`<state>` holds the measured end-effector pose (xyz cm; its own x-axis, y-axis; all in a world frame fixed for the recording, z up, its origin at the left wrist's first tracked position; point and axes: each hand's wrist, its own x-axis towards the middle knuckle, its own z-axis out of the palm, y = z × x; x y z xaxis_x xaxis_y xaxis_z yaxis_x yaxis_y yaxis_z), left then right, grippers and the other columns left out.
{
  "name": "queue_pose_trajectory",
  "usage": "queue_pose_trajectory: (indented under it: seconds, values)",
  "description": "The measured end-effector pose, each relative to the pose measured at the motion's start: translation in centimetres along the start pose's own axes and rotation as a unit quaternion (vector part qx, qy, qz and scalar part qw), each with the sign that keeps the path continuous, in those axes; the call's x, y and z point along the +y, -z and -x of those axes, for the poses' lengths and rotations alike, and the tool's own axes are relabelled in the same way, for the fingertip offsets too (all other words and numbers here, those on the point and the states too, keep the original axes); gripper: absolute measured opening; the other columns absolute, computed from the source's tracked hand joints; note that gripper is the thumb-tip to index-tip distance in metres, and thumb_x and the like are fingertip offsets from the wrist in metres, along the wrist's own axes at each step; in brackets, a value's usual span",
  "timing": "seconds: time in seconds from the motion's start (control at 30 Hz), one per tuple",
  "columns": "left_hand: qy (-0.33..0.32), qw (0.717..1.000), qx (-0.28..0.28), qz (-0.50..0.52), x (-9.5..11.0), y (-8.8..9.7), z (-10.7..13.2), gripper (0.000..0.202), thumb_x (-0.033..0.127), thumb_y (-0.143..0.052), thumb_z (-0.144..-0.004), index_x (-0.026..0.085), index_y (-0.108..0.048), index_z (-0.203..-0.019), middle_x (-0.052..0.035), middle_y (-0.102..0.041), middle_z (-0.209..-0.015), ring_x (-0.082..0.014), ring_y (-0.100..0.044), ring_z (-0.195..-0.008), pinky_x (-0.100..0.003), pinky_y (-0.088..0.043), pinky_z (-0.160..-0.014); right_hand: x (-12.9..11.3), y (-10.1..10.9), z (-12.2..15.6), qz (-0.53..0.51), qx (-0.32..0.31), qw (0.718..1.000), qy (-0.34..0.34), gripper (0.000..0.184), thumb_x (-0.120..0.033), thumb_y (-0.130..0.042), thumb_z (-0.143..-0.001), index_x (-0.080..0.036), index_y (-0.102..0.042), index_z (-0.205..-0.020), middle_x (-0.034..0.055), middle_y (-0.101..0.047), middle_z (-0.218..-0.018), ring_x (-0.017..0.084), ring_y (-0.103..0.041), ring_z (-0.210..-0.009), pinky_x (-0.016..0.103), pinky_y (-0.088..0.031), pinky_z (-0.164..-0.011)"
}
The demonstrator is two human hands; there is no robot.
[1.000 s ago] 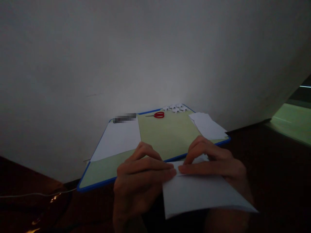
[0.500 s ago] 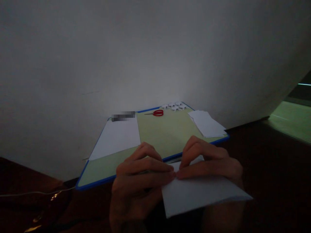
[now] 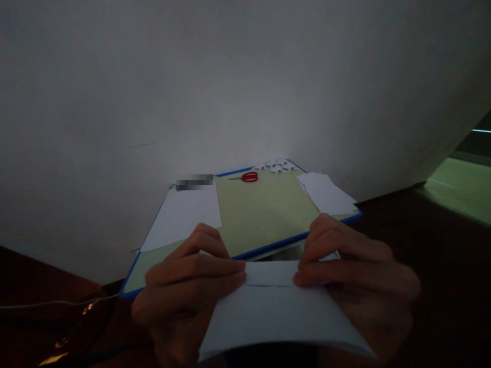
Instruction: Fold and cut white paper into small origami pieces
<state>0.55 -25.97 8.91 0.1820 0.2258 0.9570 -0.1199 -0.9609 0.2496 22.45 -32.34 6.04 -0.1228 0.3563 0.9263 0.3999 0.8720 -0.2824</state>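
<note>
Both of my hands hold one folded white sheet of paper (image 3: 280, 317) close to the camera. My left hand (image 3: 187, 286) pinches its upper left part, fingers curled over the folded edge. My right hand (image 3: 356, 276) pinches the upper right part the same way. A narrow folded strip shows between the two sets of fingertips. Beyond the hands lies a green cutting mat with a blue rim (image 3: 264, 214).
On the mat lie a white sheet (image 3: 184, 214) at the left, a stack of white paper pieces (image 3: 328, 194) at the right, red-handled scissors (image 3: 247, 177) and several small white cut-outs (image 3: 278, 166) at the far edge. A pale wall rises behind. The floor around is dark.
My hands have slid apart along the fold, left hand leftward and right hand rightward. The paper has come closer to the camera and lies wider between them.
</note>
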Motion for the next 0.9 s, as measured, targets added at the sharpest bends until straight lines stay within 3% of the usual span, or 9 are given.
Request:
queue_pose_trajectory:
  seconds: [0.13, 0.27, 0.37, 0.47, 0.53, 0.63, 0.77, 0.9]
  values:
    - [0.001, 0.999, 0.031, -0.010, -0.1, 0.0, 0.1, 0.024, 0.036, -0.068, -0.099, 0.025, -0.082, -0.084, -0.0015, -0.077, -0.067, -0.0201, -0.061, -0.056, -0.042, -0.047, -0.056, -0.4, -0.2, -0.6, -0.018, 0.050, 0.998, 0.016, 0.019, -0.013, -0.076, -0.088, -0.019, -0.084, -0.104, 0.0049, -0.074, -0.079, 0.021, -0.065, -0.071, 0.039, -0.050, -0.060]
    - [-0.002, 1.000, -0.002, 0.027, -0.4, 0.2, 0.1, 0.025, 0.036, -0.067, -0.100, 0.022, -0.080, -0.083, -0.0027, -0.076, -0.066, -0.0194, -0.061, -0.057, -0.041, -0.051, -0.057, -0.4, -0.2, -0.6, -0.011, 0.066, 0.998, 0.020, 0.021, -0.014, -0.075, -0.090, -0.022, -0.085, -0.106, 0.0041, -0.072, -0.075, 0.021, -0.064, -0.069, 0.040, -0.050, -0.059]
    - [0.002, 0.995, -0.082, 0.057, -0.6, 1.0, -0.6, 0.029, 0.039, -0.063, -0.103, 0.020, -0.079, -0.089, -0.0057, -0.078, -0.072, -0.0206, -0.065, -0.061, -0.042, -0.056, -0.063, -0.3, 0.1, -0.4, -0.025, 0.052, 0.998, 0.016, 0.020, -0.013, -0.074, -0.090, -0.021, -0.085, -0.105, 0.0045, -0.073, -0.077, 0.021, -0.064, -0.071, 0.040, -0.050, -0.061]
    - [-0.009, 0.976, -0.214, 0.046, -1.0, 1.9, -1.5, 0.028, 0.040, -0.061, -0.104, 0.022, -0.081, -0.100, -0.0067, -0.082, -0.083, -0.0231, -0.070, -0.072, -0.042, -0.060, -0.073, -0.3, 0.3, -0.5, -0.040, 0.041, 0.998, 0.011, 0.020, -0.011, -0.074, -0.090, -0.019, -0.084, -0.105, 0.0050, -0.073, -0.078, 0.020, -0.064, -0.071, 0.039, -0.049, -0.061]
    - [-0.018, 0.965, -0.257, 0.043, -1.2, 2.0, -1.7, 0.028, 0.036, -0.058, -0.105, 0.024, -0.082, -0.105, -0.0064, -0.083, -0.087, -0.0234, -0.072, -0.077, -0.041, -0.061, -0.076, -0.4, 0.3, -0.9, -0.048, 0.026, 0.998, 0.010, 0.022, -0.011, -0.074, -0.091, -0.020, -0.084, -0.109, 0.0048, -0.073, -0.079, 0.020, -0.064, -0.072, 0.038, -0.049, -0.062]
    - [-0.024, 0.969, -0.239, 0.051, -1.2, 1.2, -1.2, 0.028, 0.032, -0.055, -0.107, 0.025, -0.082, -0.107, -0.0055, -0.084, -0.087, -0.0229, -0.072, -0.078, -0.039, -0.060, -0.074, -0.6, 0.0, -1.3, -0.059, 0.020, 0.998, 0.011, 0.026, -0.011, -0.073, -0.092, -0.022, -0.084, -0.112, 0.0044, -0.073, -0.079, 0.020, -0.064, -0.072, 0.038, -0.049, -0.061]
    - [-0.008, 0.991, -0.131, 0.030, -0.9, -0.2, 0.2, 0.028, 0.036, -0.057, -0.106, 0.029, -0.083, -0.106, -0.0051, -0.083, -0.081, -0.0241, -0.070, -0.073, -0.040, -0.058, -0.071, -0.4, -0.2, -1.1, -0.042, 0.046, 0.998, 0.014, 0.027, -0.009, -0.074, -0.090, -0.023, -0.084, -0.111, 0.0031, -0.072, -0.078, 0.019, -0.063, -0.070, 0.038, -0.047, -0.060]
    - [0.009, 0.995, -0.100, 0.007, -0.8, 0.2, 0.8, 0.029, 0.044, -0.059, -0.104, 0.030, -0.084, -0.098, -0.0054, -0.081, -0.074, -0.0236, -0.067, -0.067, -0.041, -0.057, -0.068, 0.1, 0.3, -0.3, -0.019, 0.044, 0.999, 0.018, 0.025, -0.011, -0.073, -0.092, -0.023, -0.084, -0.111, 0.0034, -0.073, -0.079, 0.021, -0.064, -0.072, 0.041, -0.048, -0.063]
